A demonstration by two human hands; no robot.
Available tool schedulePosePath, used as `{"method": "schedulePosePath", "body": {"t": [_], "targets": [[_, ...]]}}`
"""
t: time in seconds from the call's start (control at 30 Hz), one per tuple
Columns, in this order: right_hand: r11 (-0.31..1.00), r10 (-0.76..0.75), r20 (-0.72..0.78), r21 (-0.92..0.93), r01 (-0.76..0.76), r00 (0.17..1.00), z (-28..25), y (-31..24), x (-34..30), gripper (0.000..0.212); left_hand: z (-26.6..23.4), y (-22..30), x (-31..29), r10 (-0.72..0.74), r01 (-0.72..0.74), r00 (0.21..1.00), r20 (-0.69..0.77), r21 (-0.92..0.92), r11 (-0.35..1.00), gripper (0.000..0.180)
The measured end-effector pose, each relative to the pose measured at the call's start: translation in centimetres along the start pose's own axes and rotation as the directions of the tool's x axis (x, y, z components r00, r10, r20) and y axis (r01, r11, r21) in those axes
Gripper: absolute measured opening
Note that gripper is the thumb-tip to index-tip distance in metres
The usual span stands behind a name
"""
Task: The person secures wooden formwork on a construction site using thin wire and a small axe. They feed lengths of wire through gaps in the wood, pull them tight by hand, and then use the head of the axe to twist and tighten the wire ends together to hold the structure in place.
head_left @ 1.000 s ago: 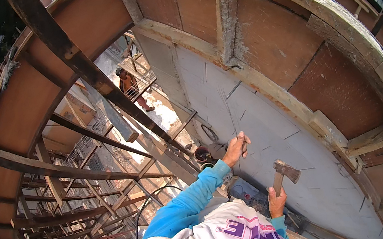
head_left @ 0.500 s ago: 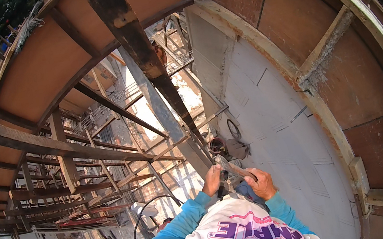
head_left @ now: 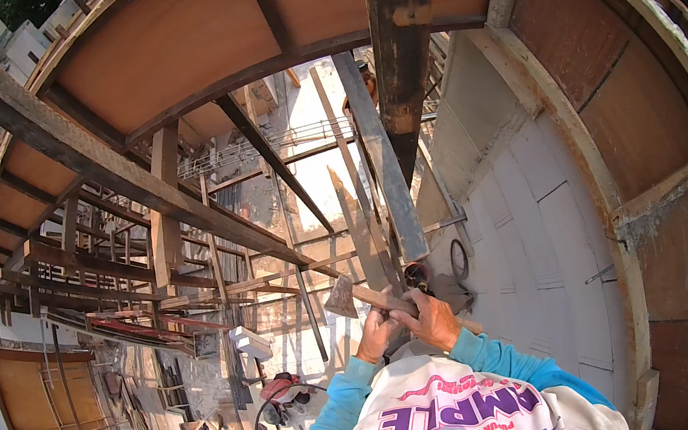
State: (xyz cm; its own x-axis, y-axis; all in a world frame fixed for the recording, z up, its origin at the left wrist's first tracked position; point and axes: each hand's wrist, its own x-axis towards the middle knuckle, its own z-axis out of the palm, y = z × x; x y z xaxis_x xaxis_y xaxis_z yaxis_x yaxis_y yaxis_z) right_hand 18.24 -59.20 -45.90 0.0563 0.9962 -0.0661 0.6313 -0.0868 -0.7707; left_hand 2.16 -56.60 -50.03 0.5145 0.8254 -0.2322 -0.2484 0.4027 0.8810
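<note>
A hatchet with a wide, worn metal head (head_left: pixel 340 298) and a pale wooden handle (head_left: pixel 384 299) lies across the front of my body, its head toward the left. My right hand (head_left: pixel 435 323) is wrapped round the handle, whose butt end shows beyond my wrist. Close beside it, my left hand (head_left: pixel 376 337) is closed just under the handle, fingers curled inward. What it holds, if anything, is hidden. A pointed wooden plank (head_left: pixel 356 222) rises just beyond both hands, its lower end partly covered by the hatchet.
A dark timber beam (head_left: pixel 406 52) and a grey board (head_left: pixel 384 164) hang overhead in front of me. A long beam (head_left: pixel 124 187) crosses on the left. Plywood formwork (head_left: pixel 654 157) curves along the right. Far below are a person in a red top (head_left: pixel 282 389) and a white box (head_left: pixel 251 343).
My view has turned left. The hatchet's head now points left, its handle across my front. My hands have come closer together, and the pointed plank has come into sight.
</note>
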Motion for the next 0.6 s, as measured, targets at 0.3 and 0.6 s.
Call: {"method": "schedulePosePath", "body": {"t": [0.3,0.6], "targets": [[0.924,-0.362,0.367,0.263,0.278,0.857,2.9,1.8,6.3,0.043,-5.4,0.9,0.2,-0.032,0.096,0.858,-0.513,0.098,0.991,0.031],[0.989,0.144,0.462,-0.094,-0.113,0.875,-5.3,13.6,15.0,0.034,-14.9,9.3,5.5,0.224,0.015,0.754,-0.617,0.356,0.934,0.023]]}}
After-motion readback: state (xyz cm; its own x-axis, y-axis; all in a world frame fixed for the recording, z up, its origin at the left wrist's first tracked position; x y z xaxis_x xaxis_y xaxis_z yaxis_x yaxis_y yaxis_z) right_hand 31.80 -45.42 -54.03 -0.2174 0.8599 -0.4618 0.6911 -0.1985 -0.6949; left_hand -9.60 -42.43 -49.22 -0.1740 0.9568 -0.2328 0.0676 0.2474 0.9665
